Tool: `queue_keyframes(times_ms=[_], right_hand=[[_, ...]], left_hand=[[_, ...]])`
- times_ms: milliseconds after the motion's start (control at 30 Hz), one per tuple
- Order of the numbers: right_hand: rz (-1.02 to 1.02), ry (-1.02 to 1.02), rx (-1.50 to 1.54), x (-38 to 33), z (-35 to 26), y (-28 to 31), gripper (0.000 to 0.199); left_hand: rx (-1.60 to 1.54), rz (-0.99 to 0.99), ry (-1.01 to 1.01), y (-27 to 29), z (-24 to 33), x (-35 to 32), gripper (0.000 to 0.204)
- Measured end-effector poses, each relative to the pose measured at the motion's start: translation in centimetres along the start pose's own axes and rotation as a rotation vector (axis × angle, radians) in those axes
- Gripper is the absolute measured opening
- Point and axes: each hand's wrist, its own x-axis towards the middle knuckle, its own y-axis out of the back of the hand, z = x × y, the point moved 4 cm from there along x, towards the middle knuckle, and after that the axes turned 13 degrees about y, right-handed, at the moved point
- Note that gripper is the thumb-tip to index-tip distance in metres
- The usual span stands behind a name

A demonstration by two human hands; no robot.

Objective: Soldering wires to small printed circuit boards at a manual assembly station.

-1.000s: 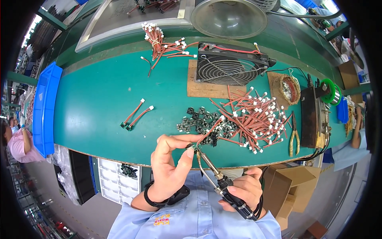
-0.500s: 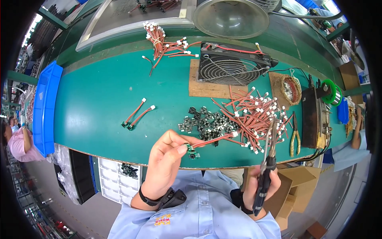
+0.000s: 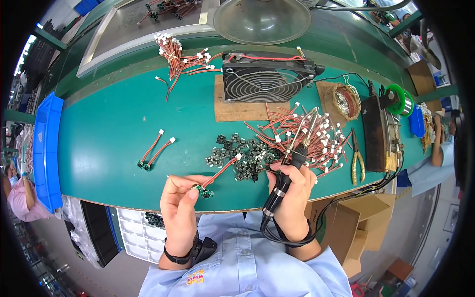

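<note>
My left hand (image 3: 179, 204) pinches a small green circuit board (image 3: 203, 191) with a red wire and white plug (image 3: 223, 168) running up and to the right from it. My right hand (image 3: 293, 194) grips a black-handled soldering iron (image 3: 295, 153), its metal tip pointing up over a heap of red wires with white plugs (image 3: 309, 136). A pile of small dark boards (image 3: 237, 156) lies between my hands on the green mat (image 3: 109, 133). Two finished wire-and-board pieces (image 3: 154, 151) lie to the left.
A black fan (image 3: 264, 76) stands on a cardboard sheet at the back, beside a brass tip cleaner (image 3: 345, 101), a soldering station (image 3: 380, 133), a green solder reel (image 3: 400, 99) and yellow-handled pliers (image 3: 357, 158). A blue bin (image 3: 45, 148) hangs at the left edge. Another bundle of wires (image 3: 175, 54) lies at the back. Another person's sleeve (image 3: 435, 158) is at right.
My right hand has swung the soldering iron from near the board away to the right and up over the wire heap. My left hand has lowered the board toward the mat's edge.
</note>
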Motion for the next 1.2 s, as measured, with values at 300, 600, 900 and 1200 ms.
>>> queue_keyframes(times_ms=[300,600,900,1200], right_hand=[[0.151,0.041,0.188,-0.7,0.7,0.1,0.045],[0.224,-0.18,0.633,-0.5,0.2,2.0,0.049],[0.167,-0.243,0.916,0.3,-1.7,3.7,0.052],[0.067,-0.214,0.981,1.3,-2.4,4.1,0.05]], left_hand=[[0.131,-0.001,-0.075,-0.4,-0.1,-0.2,0.008],[0.117,-0.049,-0.01,-2.1,0.2,-0.9,0.011],[0.251,-0.275,-0.076,-3.6,0.2,-1.2,0.015],[-0.154,-0.394,0.255,-4.9,-0.5,-0.2,0.019]])
